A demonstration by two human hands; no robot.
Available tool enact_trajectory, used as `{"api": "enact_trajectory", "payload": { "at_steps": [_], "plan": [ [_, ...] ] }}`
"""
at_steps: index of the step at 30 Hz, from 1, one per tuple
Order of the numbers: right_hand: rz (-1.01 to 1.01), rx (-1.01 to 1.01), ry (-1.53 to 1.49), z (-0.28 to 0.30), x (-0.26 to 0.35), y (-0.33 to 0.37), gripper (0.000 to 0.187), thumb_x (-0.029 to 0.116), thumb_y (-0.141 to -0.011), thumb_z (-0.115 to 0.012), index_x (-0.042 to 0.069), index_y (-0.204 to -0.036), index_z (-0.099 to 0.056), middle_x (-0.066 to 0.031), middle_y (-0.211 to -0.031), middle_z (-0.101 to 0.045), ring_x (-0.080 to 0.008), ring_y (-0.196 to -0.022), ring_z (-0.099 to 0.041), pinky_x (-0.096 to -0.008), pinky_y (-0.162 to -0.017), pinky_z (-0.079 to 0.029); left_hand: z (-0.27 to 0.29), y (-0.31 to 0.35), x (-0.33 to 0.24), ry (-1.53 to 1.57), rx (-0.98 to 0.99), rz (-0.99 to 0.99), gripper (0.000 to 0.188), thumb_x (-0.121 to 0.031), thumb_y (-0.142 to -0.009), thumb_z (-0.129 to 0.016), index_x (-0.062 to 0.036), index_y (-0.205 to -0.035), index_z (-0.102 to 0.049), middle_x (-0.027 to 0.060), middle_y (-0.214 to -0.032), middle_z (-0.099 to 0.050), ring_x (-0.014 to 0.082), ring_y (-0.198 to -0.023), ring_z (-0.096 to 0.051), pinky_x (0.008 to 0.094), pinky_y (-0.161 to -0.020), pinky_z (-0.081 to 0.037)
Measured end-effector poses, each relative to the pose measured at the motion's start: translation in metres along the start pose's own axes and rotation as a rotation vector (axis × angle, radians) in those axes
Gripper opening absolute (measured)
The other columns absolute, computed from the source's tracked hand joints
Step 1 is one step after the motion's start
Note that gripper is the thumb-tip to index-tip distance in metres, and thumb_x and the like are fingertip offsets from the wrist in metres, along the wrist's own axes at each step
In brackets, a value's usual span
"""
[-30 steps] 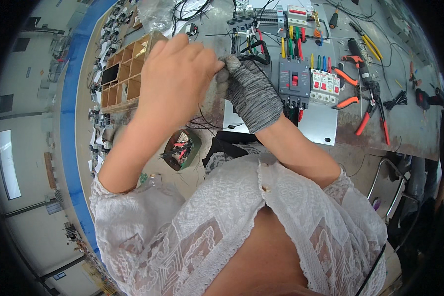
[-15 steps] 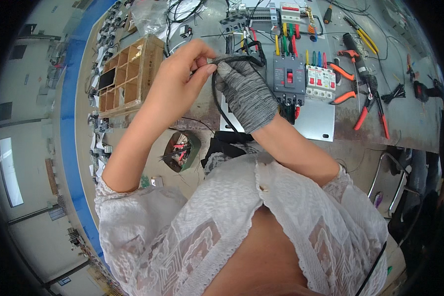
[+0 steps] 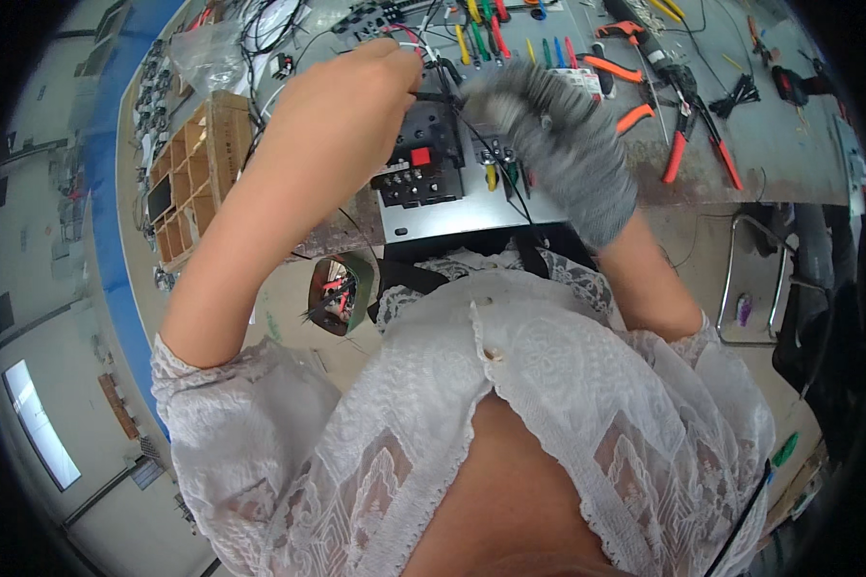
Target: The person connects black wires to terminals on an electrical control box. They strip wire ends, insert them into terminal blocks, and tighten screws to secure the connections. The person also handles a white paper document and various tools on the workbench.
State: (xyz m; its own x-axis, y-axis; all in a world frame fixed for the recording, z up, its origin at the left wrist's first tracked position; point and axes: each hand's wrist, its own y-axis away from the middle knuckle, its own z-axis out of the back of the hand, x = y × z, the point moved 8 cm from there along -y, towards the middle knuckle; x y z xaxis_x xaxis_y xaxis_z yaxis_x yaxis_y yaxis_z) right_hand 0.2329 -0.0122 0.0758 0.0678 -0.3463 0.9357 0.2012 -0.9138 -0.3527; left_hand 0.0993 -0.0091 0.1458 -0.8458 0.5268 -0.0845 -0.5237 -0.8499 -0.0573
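Note:
My left hand [image 3: 351,101], bare, is closed on a black cable [image 3: 437,97] over the upper middle of the work; its fingertips are mostly turned away. My right hand [image 3: 563,144], in a grey knit glove, is blurred by motion just right of the cable, and its fingers do not show clearly. A thin black strand [image 3: 512,188] hangs down between the hands. Below them lies a metal plate [image 3: 428,229] bearing a black device with a red button [image 3: 420,157]. The right hand partly covers a white breaker [image 3: 584,82] with coloured wires above it.
A wooden compartment box [image 3: 223,144] stands left on the bench. Orange-handled pliers [image 3: 614,69], a red-handled tool [image 3: 681,144] and a black cable-tie bundle [image 3: 738,96] lie right. Below the bench edge is a green bin [image 3: 359,298] of scraps, and a metal-framed chair [image 3: 731,288] stands right.
My hands have moved apart, the gloved right hand going rightward and the left rising slightly. The view has shifted, showing the black device with the red button that the hands covered before.

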Motion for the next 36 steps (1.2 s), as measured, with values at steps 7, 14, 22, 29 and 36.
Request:
{"api": "enact_trajectory", "payload": {
  "at_steps": [7, 14, 22, 29, 36],
  "plan": [
    [0.337, 0.325, 0.873, 0.001, -0.058, -0.058, 0.018, 0.015, -0.087, -0.059, 0.011, -0.101, -0.068, -0.0115, -0.099, -0.067, -0.0276, -0.096, -0.062, -0.0392, -0.085, -0.049, 0.001, -0.023, -0.023, -0.310, 0.110, -0.110, 0.010, 0.001, -0.072, -0.061, -0.0018, -0.082, -0.062, 0.0127, -0.087, -0.062, 0.0312, -0.076, -0.066, 0.0404, -0.064, -0.054],
    [0.216, 0.761, 1.111, -0.055, -0.099, -0.063, 0.018, 0.011, -0.080, -0.062, 0.008, -0.095, -0.069, -0.0154, -0.095, -0.067, -0.0310, -0.092, -0.064, -0.0400, -0.079, -0.052, -0.029, -0.028, -0.031, -0.327, 0.189, -0.183, 0.010, 0.001, -0.070, -0.063, -0.0019, -0.080, -0.064, 0.0117, -0.087, -0.063, 0.0293, -0.079, -0.067, 0.0372, -0.064, -0.054],
    [0.368, 0.482, 0.783, -0.029, -0.084, -0.056, 0.020, 0.010, -0.081, -0.061, 0.007, -0.100, -0.066, -0.0138, -0.096, -0.064, -0.0311, -0.093, -0.062, -0.0380, -0.084, -0.050, -0.066, -0.033, -0.019, -0.198, 0.293, -0.177, 0.018, 0.007, -0.069, -0.059, -0.0015, -0.086, -0.059, 0.0119, -0.091, -0.060, 0.0338, -0.076, -0.064, 0.0419, -0.065, -0.053],
    [0.375, 0.411, 0.776, -0.014, -0.082, -0.023, 0.022, 0.014, -0.080, -0.064, 0.008, -0.102, -0.067, -0.0099, -0.104, -0.061, -0.0282, -0.101, -0.058, -0.0370, -0.092, -0.046, -0.076, -0.043, -0.020, -0.217, 0.296, -0.183, 0.015, 0.005, -0.071, -0.058, -0.0006, -0.085, -0.061, 0.0136, -0.091, -0.059, 0.0349, -0.078, -0.064, 0.0432, -0.066, -0.053],
    [0.228, 0.240, 0.787, -0.005, -0.073, -0.013, 0.022, 0.019, -0.080, -0.064, 0.010, -0.100, -0.066, -0.0098, -0.110, -0.059, -0.0292, -0.106, -0.054, -0.0417, -0.097, -0.041, -0.083, -0.044, -0.019, -0.211, 0.336, -0.120, 0.008, 0.002, -0.074, -0.059, -0.0008, -0.082, -0.062, 0.0168, -0.092, -0.058, 0.0363, -0.077, -0.064, 0.0440, -0.067, -0.052]
  ]
}}
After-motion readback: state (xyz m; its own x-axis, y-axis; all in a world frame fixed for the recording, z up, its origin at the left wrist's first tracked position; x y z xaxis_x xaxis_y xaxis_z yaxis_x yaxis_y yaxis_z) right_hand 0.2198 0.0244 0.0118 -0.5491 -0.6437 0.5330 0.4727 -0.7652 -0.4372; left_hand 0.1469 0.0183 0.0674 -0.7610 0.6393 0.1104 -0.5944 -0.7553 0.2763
